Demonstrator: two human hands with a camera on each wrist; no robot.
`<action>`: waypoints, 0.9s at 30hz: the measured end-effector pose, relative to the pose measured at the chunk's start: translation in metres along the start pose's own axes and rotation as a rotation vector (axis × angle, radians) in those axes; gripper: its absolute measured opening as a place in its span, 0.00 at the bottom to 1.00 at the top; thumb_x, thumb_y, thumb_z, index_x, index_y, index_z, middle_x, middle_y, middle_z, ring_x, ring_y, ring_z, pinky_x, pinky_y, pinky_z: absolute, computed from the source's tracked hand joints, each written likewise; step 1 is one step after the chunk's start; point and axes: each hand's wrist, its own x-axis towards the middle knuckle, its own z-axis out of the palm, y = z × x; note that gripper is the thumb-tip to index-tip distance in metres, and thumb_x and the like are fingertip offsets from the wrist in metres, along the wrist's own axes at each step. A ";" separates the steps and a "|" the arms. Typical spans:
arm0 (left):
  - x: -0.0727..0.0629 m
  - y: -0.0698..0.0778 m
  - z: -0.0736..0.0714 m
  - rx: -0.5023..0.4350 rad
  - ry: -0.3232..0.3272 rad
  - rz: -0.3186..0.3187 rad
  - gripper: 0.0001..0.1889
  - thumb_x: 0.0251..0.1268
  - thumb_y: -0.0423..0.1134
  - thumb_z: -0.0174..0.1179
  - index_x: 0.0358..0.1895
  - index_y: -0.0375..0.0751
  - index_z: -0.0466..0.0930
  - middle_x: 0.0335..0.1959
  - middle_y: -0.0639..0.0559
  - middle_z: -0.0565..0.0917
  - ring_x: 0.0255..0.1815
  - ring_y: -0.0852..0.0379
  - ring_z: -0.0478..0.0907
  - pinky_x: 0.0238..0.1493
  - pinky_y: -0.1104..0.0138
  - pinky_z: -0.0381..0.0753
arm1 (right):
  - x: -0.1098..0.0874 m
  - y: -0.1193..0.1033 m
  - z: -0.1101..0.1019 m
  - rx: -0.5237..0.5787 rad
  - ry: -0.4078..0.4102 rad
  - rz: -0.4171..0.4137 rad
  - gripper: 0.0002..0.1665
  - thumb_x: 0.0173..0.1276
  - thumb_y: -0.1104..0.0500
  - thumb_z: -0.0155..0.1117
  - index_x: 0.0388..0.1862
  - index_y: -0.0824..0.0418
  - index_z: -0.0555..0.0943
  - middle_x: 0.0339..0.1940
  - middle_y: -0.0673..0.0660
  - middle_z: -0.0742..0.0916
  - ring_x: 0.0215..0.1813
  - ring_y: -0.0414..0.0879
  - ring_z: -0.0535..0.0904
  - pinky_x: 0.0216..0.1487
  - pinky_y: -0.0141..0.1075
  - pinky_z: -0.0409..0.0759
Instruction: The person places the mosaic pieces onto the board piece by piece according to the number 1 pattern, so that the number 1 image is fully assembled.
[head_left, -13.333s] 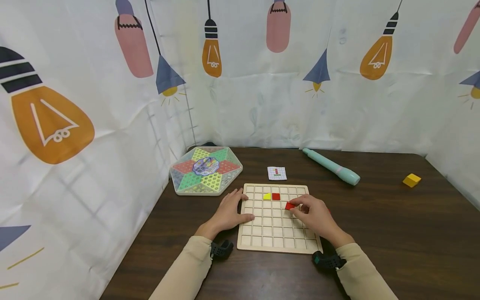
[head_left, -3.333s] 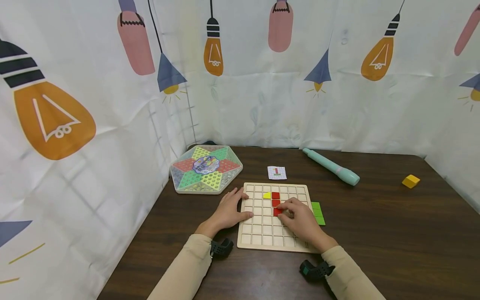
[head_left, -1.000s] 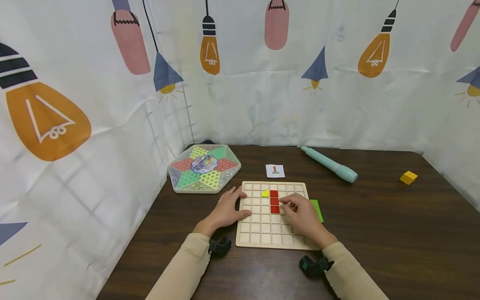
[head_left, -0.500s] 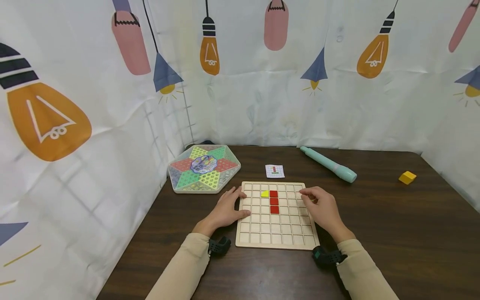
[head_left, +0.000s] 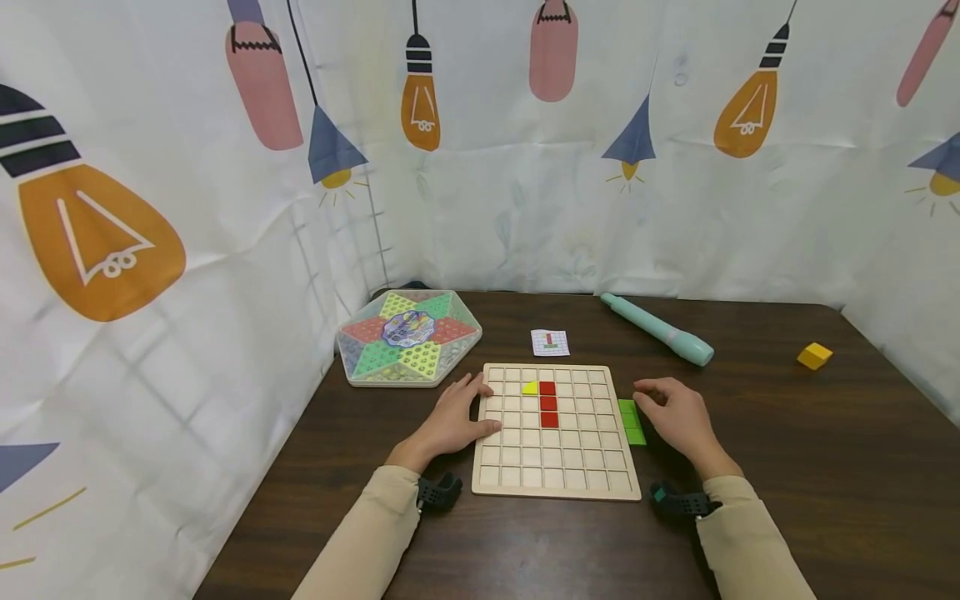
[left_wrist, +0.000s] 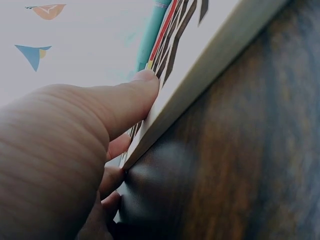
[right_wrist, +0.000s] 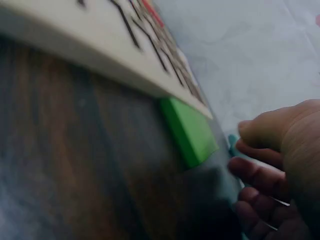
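Note:
A wooden grid board (head_left: 558, 458) lies flat on the table. On its upper rows sit a yellow tile (head_left: 531, 388) and a column of red tiles (head_left: 548, 403). My left hand (head_left: 452, 421) rests on the board's left edge, and the left wrist view shows the thumb (left_wrist: 127, 102) lying on its top face. Green tiles (head_left: 632, 422) are side by side against the right edge; the right wrist view shows a green tile (right_wrist: 192, 130) up close. Just to their right hovers my right hand (head_left: 678, 418), fingers loosely bent, nothing between them.
A small card (head_left: 551, 342) with a printed red and green pattern lies behind the board. To its left is a hexagonal star-patterned game box (head_left: 408, 337). A teal tube-shaped object (head_left: 660, 329) and a yellow block (head_left: 814, 356) lie at the back right.
Two more red tiles have joined the first in the column. Over the last second my right hand has moved right, off the board to beyond the green tiles. The left hand has stayed put.

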 end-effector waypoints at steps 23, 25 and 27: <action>-0.001 0.001 -0.001 -0.004 0.008 0.004 0.28 0.64 0.49 0.65 0.64 0.42 0.72 0.77 0.43 0.56 0.79 0.43 0.46 0.77 0.48 0.42 | 0.003 0.001 0.003 -0.091 -0.103 -0.035 0.17 0.67 0.57 0.67 0.52 0.64 0.84 0.48 0.62 0.82 0.43 0.54 0.75 0.41 0.48 0.75; -0.001 0.001 -0.001 -0.002 0.006 0.002 0.28 0.64 0.49 0.65 0.64 0.43 0.72 0.77 0.43 0.56 0.79 0.43 0.46 0.77 0.48 0.42 | 0.003 0.002 0.002 -0.096 -0.117 -0.040 0.17 0.67 0.57 0.66 0.52 0.63 0.84 0.48 0.61 0.81 0.42 0.53 0.74 0.40 0.46 0.74; 0.000 0.001 0.000 0.002 0.007 0.003 0.28 0.64 0.50 0.66 0.63 0.43 0.72 0.78 0.43 0.55 0.79 0.43 0.46 0.77 0.49 0.42 | 0.003 0.003 0.001 -0.103 -0.128 -0.044 0.17 0.67 0.57 0.66 0.53 0.62 0.84 0.48 0.61 0.81 0.42 0.52 0.74 0.39 0.45 0.74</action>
